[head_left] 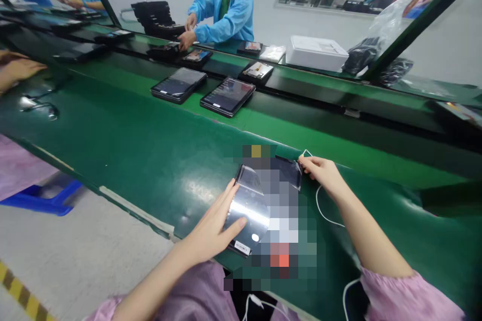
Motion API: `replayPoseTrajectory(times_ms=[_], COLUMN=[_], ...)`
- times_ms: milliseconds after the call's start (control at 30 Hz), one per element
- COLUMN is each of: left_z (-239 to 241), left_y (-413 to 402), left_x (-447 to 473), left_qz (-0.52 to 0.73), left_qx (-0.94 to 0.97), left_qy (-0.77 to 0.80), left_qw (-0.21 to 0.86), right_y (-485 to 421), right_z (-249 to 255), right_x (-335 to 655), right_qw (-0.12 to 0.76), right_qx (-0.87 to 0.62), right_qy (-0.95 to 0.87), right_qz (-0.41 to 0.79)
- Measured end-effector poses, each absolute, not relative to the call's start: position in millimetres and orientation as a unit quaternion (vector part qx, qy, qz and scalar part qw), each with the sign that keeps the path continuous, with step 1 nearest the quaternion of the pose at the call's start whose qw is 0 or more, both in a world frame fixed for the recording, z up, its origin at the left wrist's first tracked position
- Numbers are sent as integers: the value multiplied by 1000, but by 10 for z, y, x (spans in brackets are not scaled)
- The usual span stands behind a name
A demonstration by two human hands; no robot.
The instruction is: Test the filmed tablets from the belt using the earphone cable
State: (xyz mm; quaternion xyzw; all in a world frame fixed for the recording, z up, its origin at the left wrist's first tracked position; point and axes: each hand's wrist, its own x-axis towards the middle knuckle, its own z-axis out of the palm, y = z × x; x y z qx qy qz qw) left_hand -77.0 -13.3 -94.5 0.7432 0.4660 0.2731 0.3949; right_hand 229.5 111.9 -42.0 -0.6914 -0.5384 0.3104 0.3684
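Observation:
A dark tablet [248,210] with a glossy film on its screen lies on the green bench [124,145] in front of me; part of it is blurred out. My left hand [216,225] rests flat on the tablet's near left edge, fingers stretched out. My right hand [320,170] pinches the tablet's far right corner, where a thin white cable [324,210] runs back toward me.
Two tablets [178,84] [228,95] lie on the conveyor belt beyond. More devices and a white box [316,52] sit on the far side. A person in a blue coat [226,10] works opposite. Another person's hand [17,67] rests at the left. A blue stool [41,200] stands below.

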Motion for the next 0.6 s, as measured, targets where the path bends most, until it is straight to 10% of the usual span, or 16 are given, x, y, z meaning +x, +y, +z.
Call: replayPoseTrajectory(times_ms=[600], left_z=[-847], left_y=[197], left_x=[-488], left_qz=[249], left_qx=[780], left_qy=[496], left_qw=[289], right_y=[1252], right_z=[-367], right_x=[2329], right_qw=[352], right_qx=[-661], right_qy=[-495], right_qz=[440])
